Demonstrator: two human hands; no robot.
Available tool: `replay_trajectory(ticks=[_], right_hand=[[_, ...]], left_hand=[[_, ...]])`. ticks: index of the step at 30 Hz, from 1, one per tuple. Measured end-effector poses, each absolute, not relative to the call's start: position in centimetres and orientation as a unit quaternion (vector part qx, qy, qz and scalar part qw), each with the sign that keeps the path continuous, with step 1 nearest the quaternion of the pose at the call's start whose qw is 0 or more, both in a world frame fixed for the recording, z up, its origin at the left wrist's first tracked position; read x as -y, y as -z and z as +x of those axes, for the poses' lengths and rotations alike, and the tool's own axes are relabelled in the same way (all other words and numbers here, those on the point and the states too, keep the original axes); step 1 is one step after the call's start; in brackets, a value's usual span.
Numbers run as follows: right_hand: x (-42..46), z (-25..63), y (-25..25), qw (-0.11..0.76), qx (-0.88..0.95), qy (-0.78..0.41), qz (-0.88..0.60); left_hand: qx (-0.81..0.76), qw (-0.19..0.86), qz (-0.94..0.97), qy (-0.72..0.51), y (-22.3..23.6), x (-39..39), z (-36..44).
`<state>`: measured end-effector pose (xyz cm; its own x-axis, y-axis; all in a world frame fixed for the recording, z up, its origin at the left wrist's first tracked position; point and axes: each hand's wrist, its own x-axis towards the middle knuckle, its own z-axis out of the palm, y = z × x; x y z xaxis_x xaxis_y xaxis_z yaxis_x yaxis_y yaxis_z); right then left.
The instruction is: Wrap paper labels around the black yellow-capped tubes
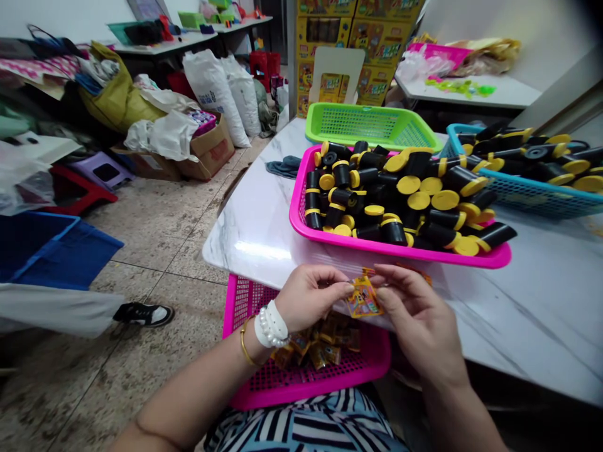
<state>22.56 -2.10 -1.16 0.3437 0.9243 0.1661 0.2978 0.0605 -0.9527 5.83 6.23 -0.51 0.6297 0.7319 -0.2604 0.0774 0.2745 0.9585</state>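
Between my two hands is a small yellow-orange printed packet (365,297). My left hand (313,294) pinches its left edge with thumb and forefinger. On the other side, my right hand (419,314) grips its right edge with the thumb in front. More orange printed material (419,274) shows behind my right fingers; I cannot tell whether it is held. Under my hands, a pink basket (308,388) over my lap has several small yellow packets (325,348) in it. A larger pink basket (400,249) on the table is heaped with black canisters with yellow lids (393,229).
A blue basket (541,199) of similar canisters stands right on the marble-patterned table (527,301). Behind are a green basket (372,125) and yellow cartons (381,37). A dark cloth (283,166) lies near the left edge. A person's shoe (145,314) is on the floor.
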Motion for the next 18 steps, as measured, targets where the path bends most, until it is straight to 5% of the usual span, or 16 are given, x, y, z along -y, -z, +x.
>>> replay_trajectory(ticks=[4, 10, 18], right_hand=[[2.4, 22.7, 1.0, 0.463, 0.505, -0.383, -0.619], [2.8, 21.0, 1.8, 0.494, 0.515, -0.207, -0.67], [2.7, 20.4, 2.7, 0.482, 0.552, -0.145, -0.665]], left_hand=[[-0.367, 0.68, 0.591, -0.232, 0.2, -6.3, 5.5], [-0.449, 0.611, 0.537, -0.37, -0.2, -3.5, 5.0], [-0.445, 0.493, 0.605, -0.439, -0.6, -0.9, 4.2]])
